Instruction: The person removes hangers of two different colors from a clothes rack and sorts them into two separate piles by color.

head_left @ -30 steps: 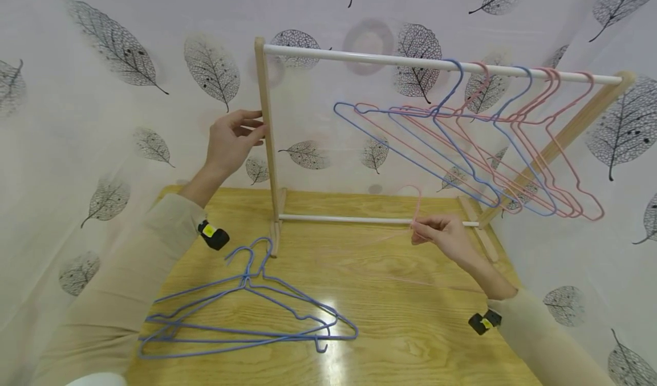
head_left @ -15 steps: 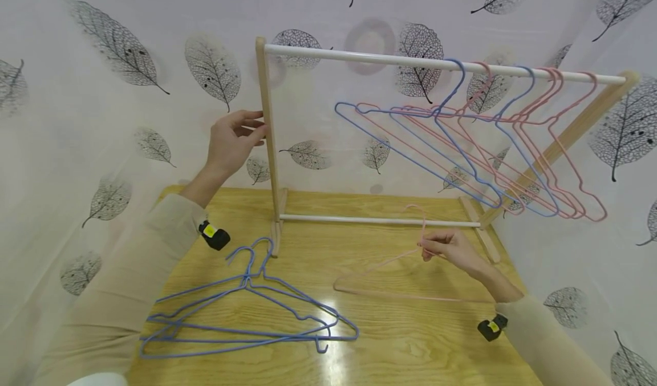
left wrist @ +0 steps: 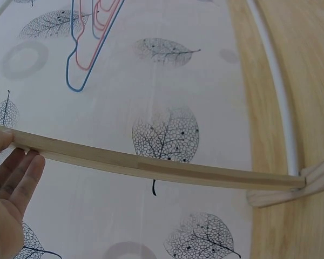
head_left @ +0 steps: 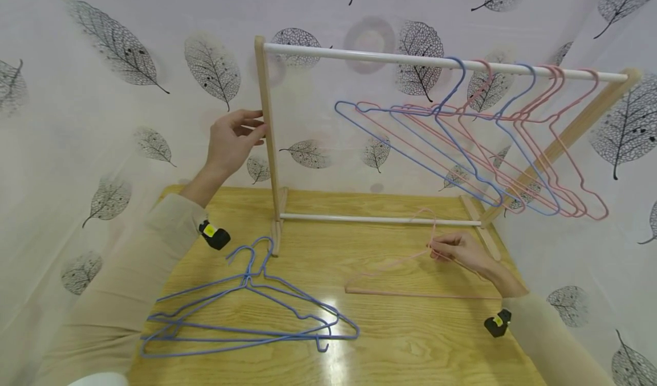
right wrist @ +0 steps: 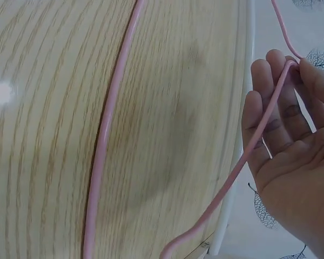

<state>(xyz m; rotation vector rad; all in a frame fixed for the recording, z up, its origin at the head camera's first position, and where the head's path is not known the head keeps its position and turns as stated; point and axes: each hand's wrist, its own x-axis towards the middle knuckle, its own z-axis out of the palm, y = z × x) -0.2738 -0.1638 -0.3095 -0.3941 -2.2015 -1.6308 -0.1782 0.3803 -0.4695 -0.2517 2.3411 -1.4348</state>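
Along the top rail (head_left: 354,54) hang pink and blue hangers (head_left: 497,117); the work looks partly done. Off it, your right hand (head_left: 459,250) pinches another pink hanger (head_left: 422,295), your left hand (head_left: 231,139) the post (head_left: 273,175), and loose blue hangers (head_left: 247,280) lie on the table (head_left: 400,346).

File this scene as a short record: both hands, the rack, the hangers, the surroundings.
Left hand: holds the left wooden post between thumb and fingers
Right hand: pinches a pink hanger near the base of its hook
Top rail: white; carries two blue hangers and several pink ones, bunched towards the right
Lower bar: white, low between the posts
Table: wood-grained; overlapping blue hangers lie at left
Backdrop: pale, leaf-printed
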